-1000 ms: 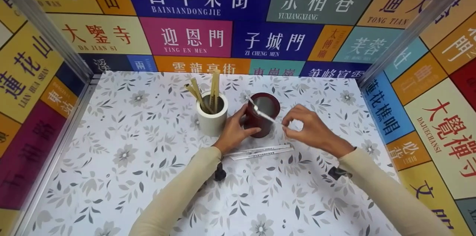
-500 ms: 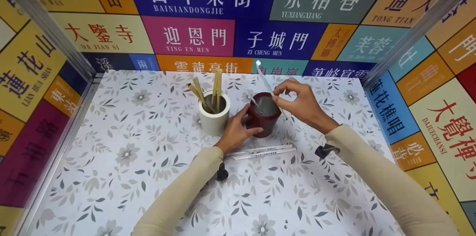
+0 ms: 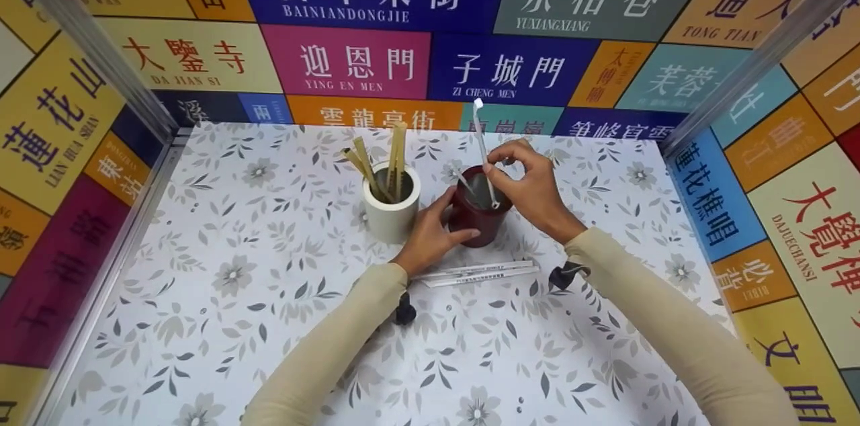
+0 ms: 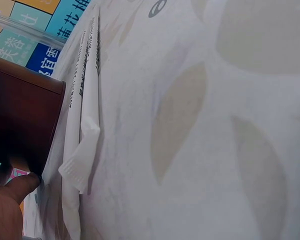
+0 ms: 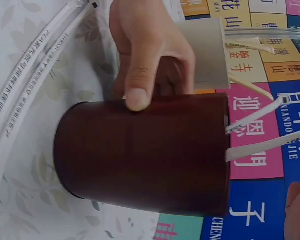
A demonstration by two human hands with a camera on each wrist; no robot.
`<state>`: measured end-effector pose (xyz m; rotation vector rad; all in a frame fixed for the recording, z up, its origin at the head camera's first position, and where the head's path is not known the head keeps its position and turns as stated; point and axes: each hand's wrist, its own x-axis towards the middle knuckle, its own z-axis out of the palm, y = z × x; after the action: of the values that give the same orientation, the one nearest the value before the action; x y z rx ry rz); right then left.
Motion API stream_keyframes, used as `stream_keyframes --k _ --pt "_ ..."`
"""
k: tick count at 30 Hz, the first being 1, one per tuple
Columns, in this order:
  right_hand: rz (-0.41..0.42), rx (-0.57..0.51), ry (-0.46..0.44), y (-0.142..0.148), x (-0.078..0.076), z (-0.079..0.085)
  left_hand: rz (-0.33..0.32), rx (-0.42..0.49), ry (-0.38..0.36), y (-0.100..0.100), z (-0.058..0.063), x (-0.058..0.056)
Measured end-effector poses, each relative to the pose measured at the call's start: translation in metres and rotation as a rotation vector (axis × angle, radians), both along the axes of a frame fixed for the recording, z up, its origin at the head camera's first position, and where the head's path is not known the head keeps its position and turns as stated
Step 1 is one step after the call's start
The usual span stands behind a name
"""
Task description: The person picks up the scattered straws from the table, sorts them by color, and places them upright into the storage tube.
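A dark red cup (image 3: 476, 228) stands on the table, and my left hand (image 3: 430, 236) grips its left side, the thumb across its front. Above its mouth my right hand (image 3: 527, 183) pinches a white paper-wrapped straw (image 3: 479, 125), held nearly upright with its lower end over the opening. Another white wrapped straw (image 3: 462, 177) leans inside the cup, its top poking out at the left. In the right wrist view two wrapped straws stick out past the cup's rim. Two more printed wrapped straws (image 4: 80, 100) lie side by side on the table in front of the cup.
A white cup (image 3: 390, 219) holding several yellowish-brown sticks (image 3: 398, 154) stands close to the left of my left hand. A flower-patterned cloth (image 3: 228, 345) covers the table. Printed panels (image 3: 363, 60) and metal posts (image 3: 759, 43) enclose the back and sides.
My right hand has moved left and inward with the wrapped straw, turning it from slanted to nearly upright over the red cup. My left hand has stayed on the cup.
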<state>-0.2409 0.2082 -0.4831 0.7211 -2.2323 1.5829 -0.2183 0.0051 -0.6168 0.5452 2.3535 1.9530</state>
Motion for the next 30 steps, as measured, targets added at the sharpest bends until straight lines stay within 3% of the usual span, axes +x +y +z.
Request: stream_keyframes --k 8,16,20,26,30 --pt "-0.093 -0.011 -0.028 0.007 0.017 -0.036 -0.001 -0.002 0.013 0.001 0.0 0.0" --pt "-0.094 0.012 0.033 0.006 0.038 -0.029 0.0 -0.005 0.006 0.0 -0.003 -0.002" --pt "-0.118 0.005 0.094 0.01 0.044 -0.033 -0.012 0.008 -0.001 0.0 -0.004 -0.001" --pt "-0.145 0.023 0.175 0.026 0.051 -0.065 -0.017 0.027 0.013 0.001 -0.006 -0.001" --pt "-0.119 0.053 0.216 0.033 0.063 -0.082 -0.003 0.011 0.026 0.0 -0.006 -0.002"
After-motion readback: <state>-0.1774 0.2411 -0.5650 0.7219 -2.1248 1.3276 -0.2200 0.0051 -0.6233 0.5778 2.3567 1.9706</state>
